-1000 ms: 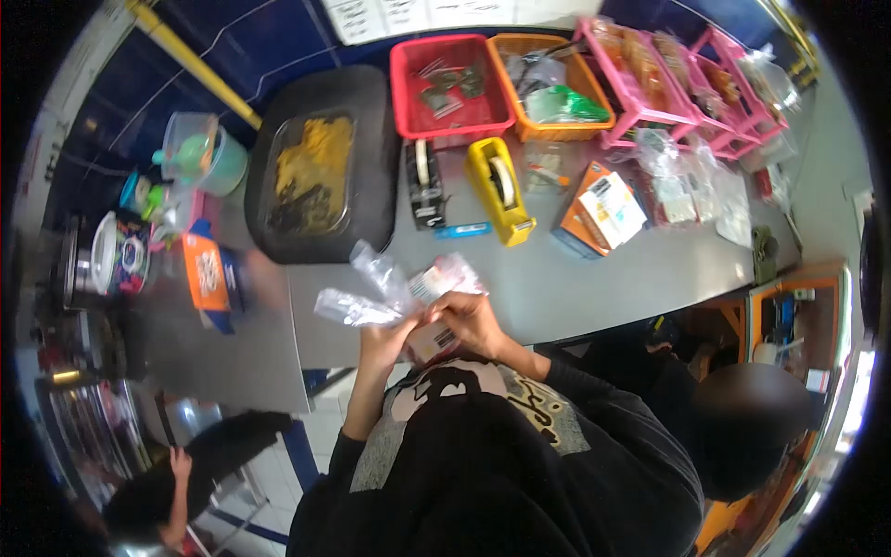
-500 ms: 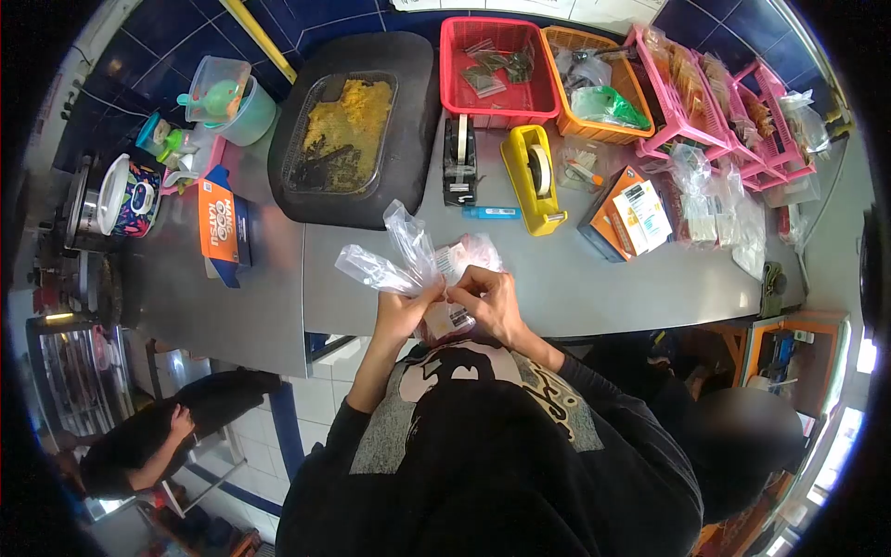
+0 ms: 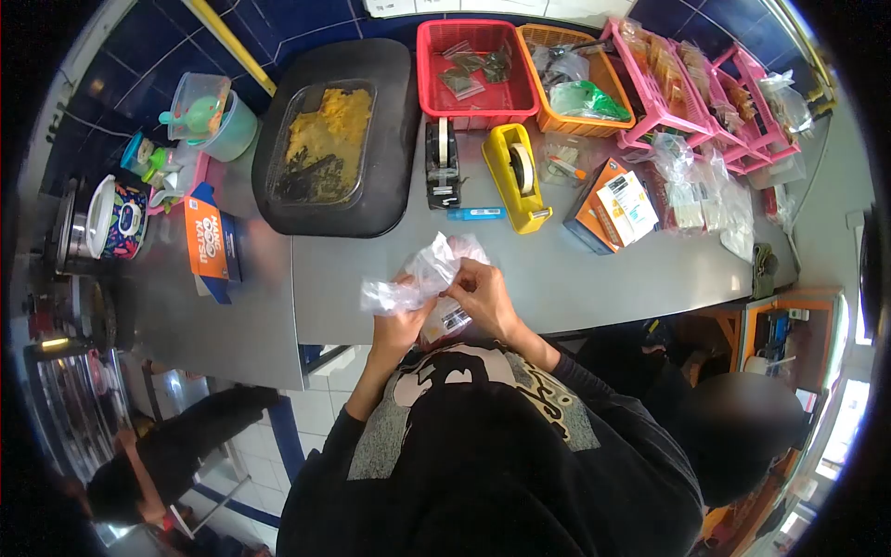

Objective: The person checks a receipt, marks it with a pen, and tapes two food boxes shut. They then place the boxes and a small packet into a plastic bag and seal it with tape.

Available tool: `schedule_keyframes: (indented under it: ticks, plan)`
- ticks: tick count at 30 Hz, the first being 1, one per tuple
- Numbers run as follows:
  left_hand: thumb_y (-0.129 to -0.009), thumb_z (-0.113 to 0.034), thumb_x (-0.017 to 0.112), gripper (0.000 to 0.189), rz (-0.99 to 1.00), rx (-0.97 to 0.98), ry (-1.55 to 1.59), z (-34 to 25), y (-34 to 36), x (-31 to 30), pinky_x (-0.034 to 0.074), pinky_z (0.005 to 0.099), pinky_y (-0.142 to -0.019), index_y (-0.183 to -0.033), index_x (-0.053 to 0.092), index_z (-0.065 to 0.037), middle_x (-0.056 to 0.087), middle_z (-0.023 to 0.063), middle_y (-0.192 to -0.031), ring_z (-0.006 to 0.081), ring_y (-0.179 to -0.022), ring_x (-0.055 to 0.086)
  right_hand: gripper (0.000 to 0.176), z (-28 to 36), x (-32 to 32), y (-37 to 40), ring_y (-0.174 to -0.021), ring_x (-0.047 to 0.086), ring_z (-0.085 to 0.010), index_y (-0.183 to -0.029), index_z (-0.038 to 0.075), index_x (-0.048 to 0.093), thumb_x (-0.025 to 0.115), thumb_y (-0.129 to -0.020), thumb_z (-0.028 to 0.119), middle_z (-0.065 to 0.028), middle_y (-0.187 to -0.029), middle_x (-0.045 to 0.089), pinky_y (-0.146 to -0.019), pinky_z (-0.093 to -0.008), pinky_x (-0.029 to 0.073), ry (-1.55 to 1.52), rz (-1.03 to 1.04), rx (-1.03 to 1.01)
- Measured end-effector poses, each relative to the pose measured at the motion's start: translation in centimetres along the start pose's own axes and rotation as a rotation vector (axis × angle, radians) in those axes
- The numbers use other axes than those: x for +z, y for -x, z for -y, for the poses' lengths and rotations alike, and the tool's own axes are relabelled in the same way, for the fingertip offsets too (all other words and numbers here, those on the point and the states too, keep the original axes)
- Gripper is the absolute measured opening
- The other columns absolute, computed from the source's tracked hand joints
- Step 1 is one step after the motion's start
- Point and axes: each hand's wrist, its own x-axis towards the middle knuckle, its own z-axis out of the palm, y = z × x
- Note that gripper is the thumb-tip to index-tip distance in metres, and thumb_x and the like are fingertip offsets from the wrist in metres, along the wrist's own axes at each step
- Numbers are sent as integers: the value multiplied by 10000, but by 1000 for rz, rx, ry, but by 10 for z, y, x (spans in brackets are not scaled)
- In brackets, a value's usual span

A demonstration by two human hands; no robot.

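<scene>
Close in front of my body, a clear plastic bag (image 3: 432, 267) is gripped by both hands, its crinkled top spreading up and to the left. My left hand (image 3: 403, 320) is closed around the bag's gathered neck from the left. From the right, my right hand (image 3: 484, 297) pinches the plastic near the same spot, fingers bent together. Below and between the hands shows a packet with a printed label (image 3: 453, 320), partly hidden by my fingers. A blue marker (image 3: 476, 213) lies on the metal table just beyond the bag.
Beyond the hands stand a black tape dispenser (image 3: 443, 167) and a yellow tape dispenser (image 3: 516, 181). Red (image 3: 478, 116) and orange baskets (image 3: 585, 125) sit behind them. An orange box (image 3: 209, 241) is left, a black-rimmed tray (image 3: 269, 186) back left. People are on both sides.
The bag's two upright ends have folded down and bunched over my left hand. My right hand has shifted slightly left. The view has turned slightly.
</scene>
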Motion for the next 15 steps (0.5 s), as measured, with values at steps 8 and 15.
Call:
schedule_keyframes:
  ticks: [8,15]
  plan:
    - [-768,-125,722,311,329,-122,193,27,-4,-15,459,381,-838,-1024,592,-4,568,155,-1054,317,-952,565,74,-3,-7,1,-679,545,-87,-788,7,579,639,-745,-1,-34,-756,605,-610,-233,445,-238,-1,51]
    - [-793,-22,573,212,738,320,44,-12,-60,-34,472,363,-795,-1002,597,-36,548,106,-962,298,-891,566,107,-15,-6,19,-819,572,-132,-909,34,535,621,-848,16,-61,-869,603,-770,-263,461,-641,-103,-17]
